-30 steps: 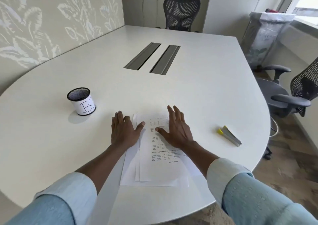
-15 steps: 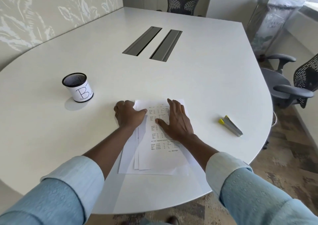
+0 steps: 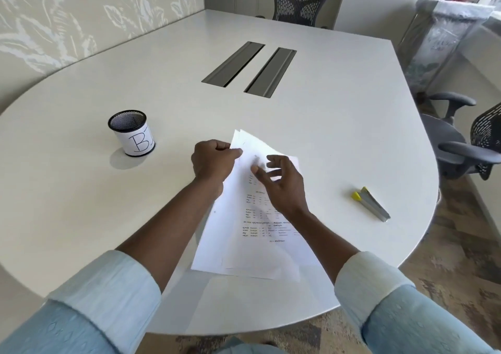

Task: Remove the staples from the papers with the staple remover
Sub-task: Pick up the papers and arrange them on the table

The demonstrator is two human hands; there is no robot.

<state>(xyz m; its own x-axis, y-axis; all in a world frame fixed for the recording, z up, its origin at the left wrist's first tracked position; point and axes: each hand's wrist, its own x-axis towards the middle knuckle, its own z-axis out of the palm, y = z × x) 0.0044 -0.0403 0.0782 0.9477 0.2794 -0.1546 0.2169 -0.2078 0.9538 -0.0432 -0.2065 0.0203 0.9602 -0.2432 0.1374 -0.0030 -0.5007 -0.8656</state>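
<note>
Papers (image 3: 260,226): thin white printed sheets, loosely fanned, on the smooth pale rounded bench (image 3: 339,136). Left hand (image 3: 212,161) fingers pinched on the sheets' upper left edge, lifting it. Right hand (image 3: 282,184) rests on the top sheet, fingers spread and curled. Staple remover (image 3: 371,204), grey metal with yellow tip, lies well apart to the right. Black mesh cup (image 3: 132,132) labelled "B" stands left.

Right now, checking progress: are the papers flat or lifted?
Lifted at the far end: the left hand pinches the papers' top corner off the table.
</note>
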